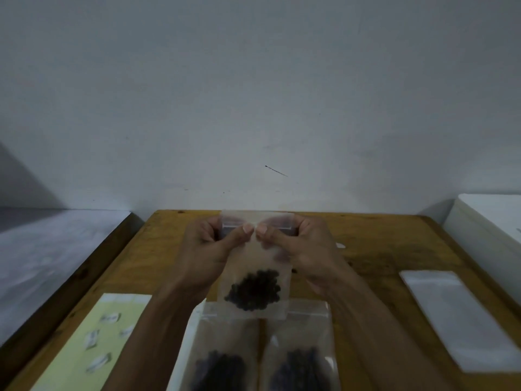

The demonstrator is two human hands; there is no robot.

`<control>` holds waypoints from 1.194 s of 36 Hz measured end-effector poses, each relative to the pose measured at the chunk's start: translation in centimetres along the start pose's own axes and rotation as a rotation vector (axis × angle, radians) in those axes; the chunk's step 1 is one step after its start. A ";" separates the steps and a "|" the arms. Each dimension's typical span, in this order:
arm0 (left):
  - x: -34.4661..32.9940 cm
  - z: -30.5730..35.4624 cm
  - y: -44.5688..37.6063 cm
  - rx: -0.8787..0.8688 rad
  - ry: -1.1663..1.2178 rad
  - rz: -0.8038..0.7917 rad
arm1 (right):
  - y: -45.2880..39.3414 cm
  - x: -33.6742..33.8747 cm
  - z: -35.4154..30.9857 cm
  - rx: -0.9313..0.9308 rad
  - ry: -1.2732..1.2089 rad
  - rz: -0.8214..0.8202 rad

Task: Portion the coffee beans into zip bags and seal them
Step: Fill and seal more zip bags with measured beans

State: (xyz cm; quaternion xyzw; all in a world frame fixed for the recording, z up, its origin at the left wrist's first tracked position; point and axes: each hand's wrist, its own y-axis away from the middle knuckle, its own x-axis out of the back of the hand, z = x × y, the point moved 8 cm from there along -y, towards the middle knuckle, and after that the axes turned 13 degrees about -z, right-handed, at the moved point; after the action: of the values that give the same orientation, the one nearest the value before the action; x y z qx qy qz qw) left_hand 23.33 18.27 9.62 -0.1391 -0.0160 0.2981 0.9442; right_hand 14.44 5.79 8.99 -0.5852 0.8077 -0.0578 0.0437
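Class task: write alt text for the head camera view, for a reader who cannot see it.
Both hands, left and right, pinch the top strip of a clear zip bag holding dark coffee beans, above a wooden table. Two filled clear bags lie nearer the camera.

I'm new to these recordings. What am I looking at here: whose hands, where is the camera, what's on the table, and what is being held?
There is no machine: a person works bare-handed, filmed by a camera on their own head that looks down. The left hand and right hand pinch the top strip of a clear zip bag with coffee beans at its bottom. On the wooden table lie two more filled bags near the person, a stack of empty bags to the right, and a yellowish sheet with small labels to the left.
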 end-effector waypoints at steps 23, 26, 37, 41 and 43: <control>5.0 -4.6 8.1 0.359 -0.144 0.138 | 4.4 -3.6 6.6 -0.257 0.022 -0.041; 6.2 -6.0 8.3 0.396 -0.393 0.177 | 4.3 -3.3 8.2 -0.271 0.312 0.001; 6.8 -7.9 7.9 0.520 -0.952 0.209 | 3.8 -4.5 8.8 -0.301 0.890 0.033; 6.5 -7.5 7.4 0.485 -1.007 0.234 | 4.0 -4.3 8.2 -0.269 0.936 0.050; 6.1 -7.0 6.9 0.437 -1.008 0.240 | 4.1 -3.9 7.5 -0.245 0.940 0.065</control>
State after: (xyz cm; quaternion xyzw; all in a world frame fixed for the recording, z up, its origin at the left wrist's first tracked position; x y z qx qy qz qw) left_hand 25.22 25.37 0.70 0.2182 -0.3871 0.4294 0.7862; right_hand 12.87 10.42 0.99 -0.4711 0.7587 -0.2189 -0.3930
